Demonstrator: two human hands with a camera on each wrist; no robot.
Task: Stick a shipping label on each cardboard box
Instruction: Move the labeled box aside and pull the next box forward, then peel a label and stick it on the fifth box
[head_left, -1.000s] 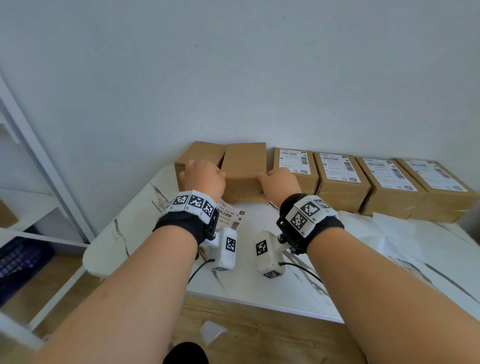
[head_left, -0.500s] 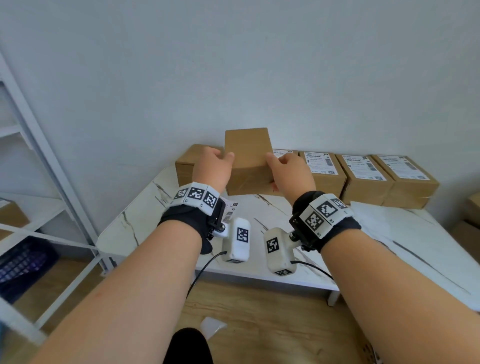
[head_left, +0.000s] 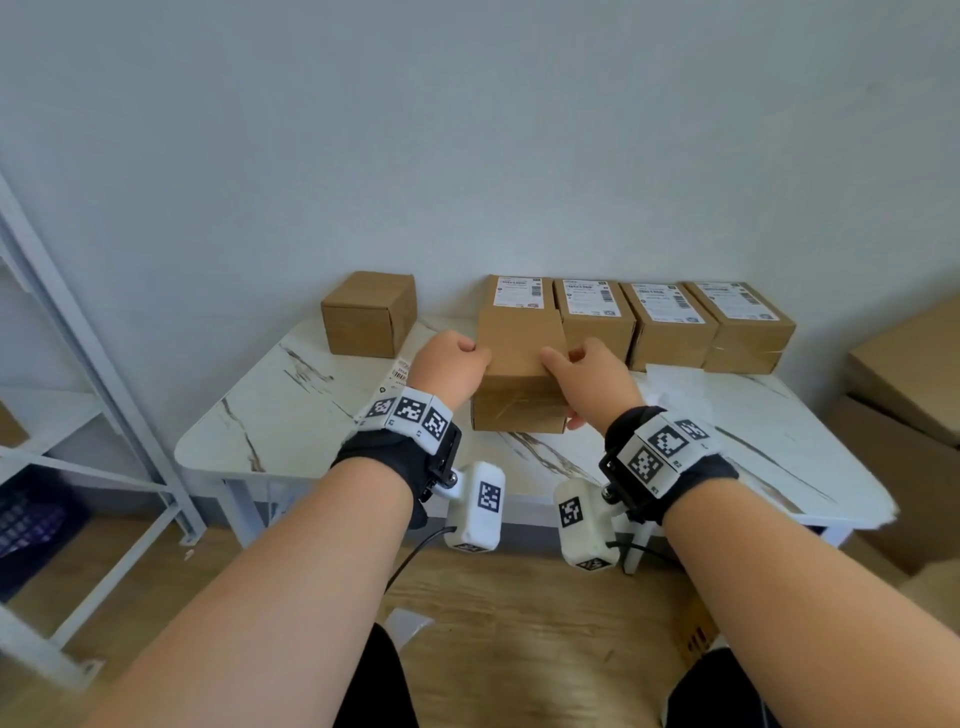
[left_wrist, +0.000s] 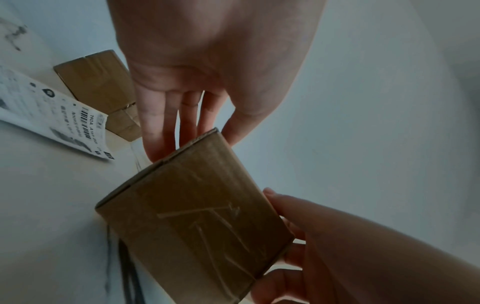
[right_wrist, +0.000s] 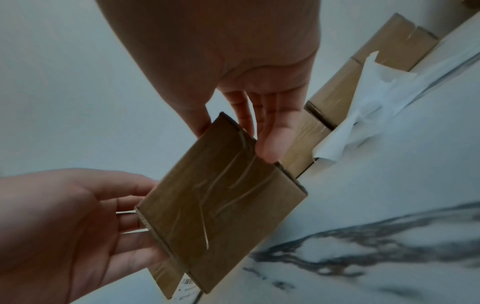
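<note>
Just box (head_left: 519, 358) between both hands

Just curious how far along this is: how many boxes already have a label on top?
4, side by side against the wall: first, partly behind the held box, second, third, fourth. Others may be out of view.

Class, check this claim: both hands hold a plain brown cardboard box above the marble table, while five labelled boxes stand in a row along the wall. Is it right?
Not quite. The head view shows four labelled brown cardboard boxes along the wall, not five. The rest holds: the left hand and right hand hold the plain brown cardboard box above the white marble table.
</note>
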